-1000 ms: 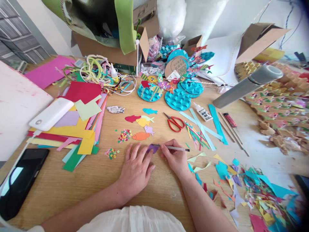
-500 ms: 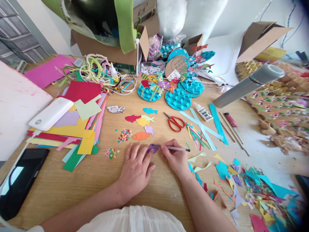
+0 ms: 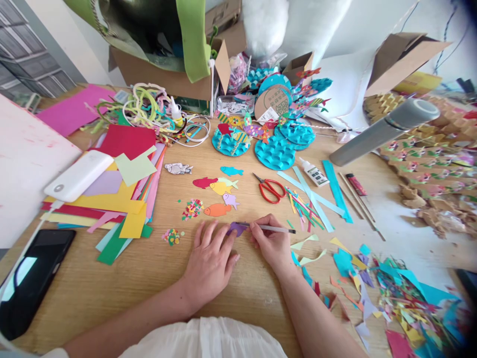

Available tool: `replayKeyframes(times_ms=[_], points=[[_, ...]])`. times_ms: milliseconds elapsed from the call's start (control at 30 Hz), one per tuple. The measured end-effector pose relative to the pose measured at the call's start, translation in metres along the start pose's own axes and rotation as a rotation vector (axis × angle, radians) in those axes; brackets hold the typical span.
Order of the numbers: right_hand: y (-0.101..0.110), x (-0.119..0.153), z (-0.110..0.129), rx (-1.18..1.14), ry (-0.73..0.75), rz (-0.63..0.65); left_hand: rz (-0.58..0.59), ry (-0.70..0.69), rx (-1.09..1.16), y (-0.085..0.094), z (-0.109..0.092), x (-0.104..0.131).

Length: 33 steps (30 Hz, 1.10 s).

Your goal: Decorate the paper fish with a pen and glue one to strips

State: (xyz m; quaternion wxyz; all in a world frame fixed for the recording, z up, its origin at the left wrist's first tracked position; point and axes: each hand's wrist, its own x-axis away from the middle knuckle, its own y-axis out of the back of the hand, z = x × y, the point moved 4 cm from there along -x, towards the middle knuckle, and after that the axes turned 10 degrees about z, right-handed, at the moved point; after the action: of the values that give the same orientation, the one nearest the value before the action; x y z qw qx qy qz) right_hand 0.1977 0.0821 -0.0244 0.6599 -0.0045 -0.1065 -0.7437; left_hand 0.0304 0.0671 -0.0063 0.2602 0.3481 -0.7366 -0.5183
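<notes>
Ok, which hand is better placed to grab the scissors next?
Probably the right hand: the scissors lie just beyond it, though it would have to free the pen. The left hand is farther off, spread flat with fingers at the purple paper.

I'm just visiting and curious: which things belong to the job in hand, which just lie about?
Likely job things:
small purple paper piece
slim grey pen
flat orange paper fish

Likely just lying about:
white rounded plastic power bank
black rectangular phone
grey capped cylinder
</notes>
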Motion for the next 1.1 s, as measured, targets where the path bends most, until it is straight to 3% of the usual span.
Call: replayKeyframes(times_ms=[1100], points=[[0.0006, 0.0005, -0.0022, -0.037, 0.006, 0.001, -0.006, -0.003, -0.017, -0.0001, -0.0007, -0.0005]])
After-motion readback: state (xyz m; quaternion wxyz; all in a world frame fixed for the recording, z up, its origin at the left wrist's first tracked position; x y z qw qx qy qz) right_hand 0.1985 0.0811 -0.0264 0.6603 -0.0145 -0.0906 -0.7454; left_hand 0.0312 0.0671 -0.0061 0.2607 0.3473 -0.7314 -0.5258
